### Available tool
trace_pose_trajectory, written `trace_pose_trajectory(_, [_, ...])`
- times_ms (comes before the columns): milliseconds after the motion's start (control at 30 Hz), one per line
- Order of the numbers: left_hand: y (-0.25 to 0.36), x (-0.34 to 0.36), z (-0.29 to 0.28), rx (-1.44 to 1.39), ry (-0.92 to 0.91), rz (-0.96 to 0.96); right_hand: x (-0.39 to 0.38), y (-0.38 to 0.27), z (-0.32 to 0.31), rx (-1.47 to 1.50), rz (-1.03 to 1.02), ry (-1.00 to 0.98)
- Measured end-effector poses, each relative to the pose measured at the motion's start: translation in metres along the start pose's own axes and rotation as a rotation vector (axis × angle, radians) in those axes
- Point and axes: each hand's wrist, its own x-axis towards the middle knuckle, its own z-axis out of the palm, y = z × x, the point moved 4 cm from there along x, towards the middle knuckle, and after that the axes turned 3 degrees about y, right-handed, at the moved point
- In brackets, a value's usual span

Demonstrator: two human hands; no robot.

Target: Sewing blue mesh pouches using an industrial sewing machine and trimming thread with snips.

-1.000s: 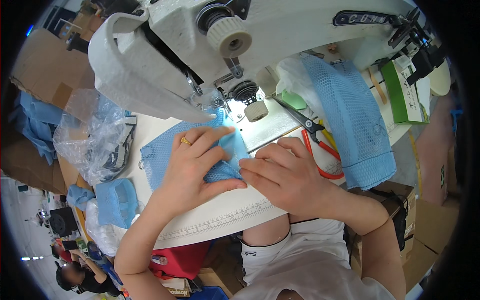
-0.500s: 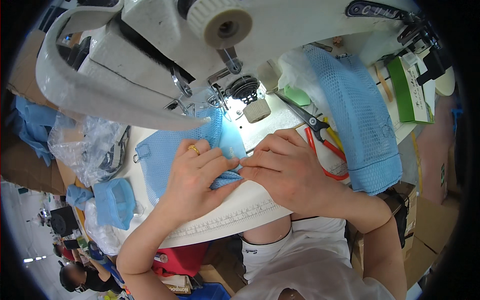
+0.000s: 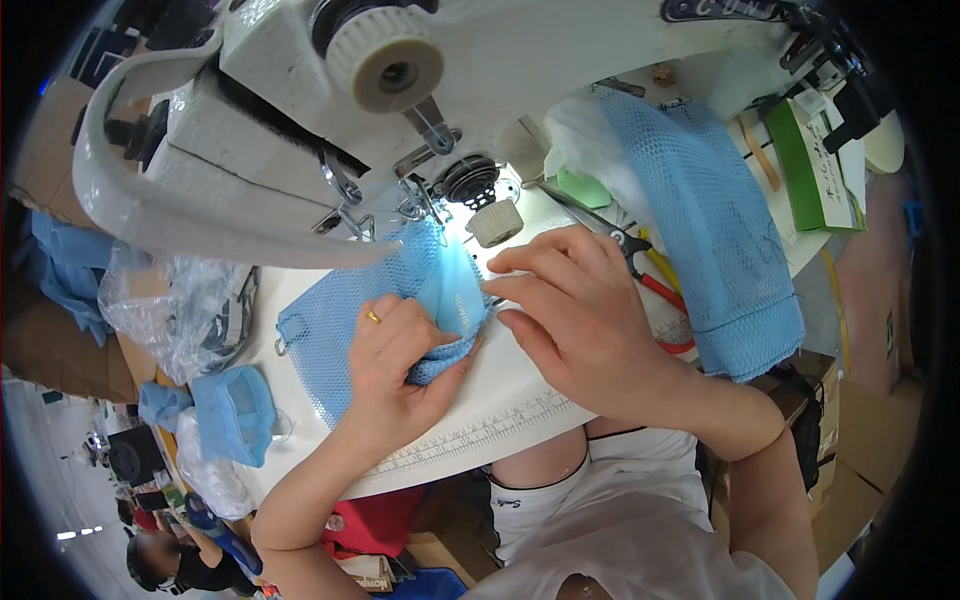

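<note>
Blue mesh fabric [image 3: 325, 335] with a smooth pale-blue strip [image 3: 445, 285] lies on the white sewing-machine bed, its top end at the lit presser foot and needle [image 3: 425, 210]. My left hand [image 3: 400, 365], wearing a gold ring, is closed on the lower folded edge of the fabric. My right hand [image 3: 570, 320] has its fingers apart and curved, fingertips at the fabric's right edge. Beside it, red-handled scissors [image 3: 655, 285] lie partly hidden.
The white machine head [image 3: 230, 200] overhangs the work. A rolled blue mesh piece [image 3: 735, 290] and green box [image 3: 805, 165] are right. A plastic bag [image 3: 170, 310] and small blue pieces [image 3: 230, 410] are left. A co-worker [image 3: 185, 560] sits lower left.
My right hand has lifted and shifted upward, fingers spreading. My left hand has drawn down and right, gripping the fabric edge, uncovering more of the pale strip.
</note>
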Motion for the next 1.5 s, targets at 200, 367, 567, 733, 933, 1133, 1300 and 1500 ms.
trace_pose_trajectory(200, [0.007,0.012,0.002,-0.012,0.035,-0.097,0.002,-0.001,0.001,0.02,-0.045,-0.005])
trace_pose_trajectory(367, [0.012,0.009,-0.001,0.093,-0.038,-0.031,0.0,-0.008,0.008,-0.154,-0.049,0.031])
trace_pose_trajectory(567, [0.013,0.006,0.003,0.092,-0.112,-0.011,0.001,-0.01,0.006,-0.134,-0.073,0.109])
trace_pose_trajectory(733, [0.021,0.006,0.003,0.079,-0.11,0.102,-0.001,-0.01,0.007,0.043,-0.138,-0.016])
trace_pose_trajectory(933, [0.021,0.024,-0.011,0.01,-0.197,0.132,-0.008,-0.022,0.006,-0.128,-0.296,0.116])
trace_pose_trajectory(1133, [-0.006,0.017,-0.002,0.152,-0.182,0.044,-0.01,-0.014,0.01,-0.114,-0.336,0.044])
trace_pose_trajectory(1300, [-0.006,0.015,-0.001,0.197,-0.172,0.074,-0.008,-0.016,0.007,-0.166,-0.359,-0.011])
trace_pose_trajectory(1500, [-0.003,0.017,0.002,0.179,-0.109,0.072,-0.006,-0.015,0.006,-0.15,-0.354,0.007])
